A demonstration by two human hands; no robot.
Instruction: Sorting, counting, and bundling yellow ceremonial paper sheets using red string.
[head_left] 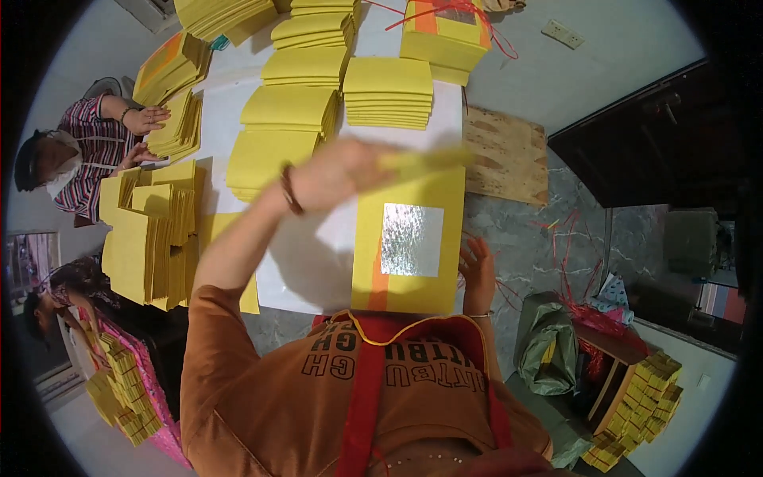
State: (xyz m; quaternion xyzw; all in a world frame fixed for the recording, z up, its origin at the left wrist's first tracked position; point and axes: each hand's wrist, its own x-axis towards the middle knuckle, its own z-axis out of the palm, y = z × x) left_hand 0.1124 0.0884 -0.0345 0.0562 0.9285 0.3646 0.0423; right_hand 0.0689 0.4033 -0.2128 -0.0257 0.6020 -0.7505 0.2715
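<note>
My left hand point(350, 171), with a brown bracelet at the wrist, is raised over the table and closed on a thin yellow paper bundle point(429, 161), smeared by motion. Below it, at the table's near edge, lies a large yellow block point(405, 187) with a shiny silvery rectangle point(412, 238) on top and an orange strip point(381, 290) beside it. Partly hidden by that block's right edge, my right hand point(477, 272) has its fingers apart and slightly bent, with nothing seen in it. Just beyond stands a neat stack of folded yellow paper point(388, 91).
More yellow stacks point(290, 107) run along the white table point(306, 262). A bundle with red string point(445, 36) stands at the far right. On the left, a person in a striped top point(99, 131) handles yellow paper; another person point(75, 294) bends further back. Green sacks point(548, 350) lie right.
</note>
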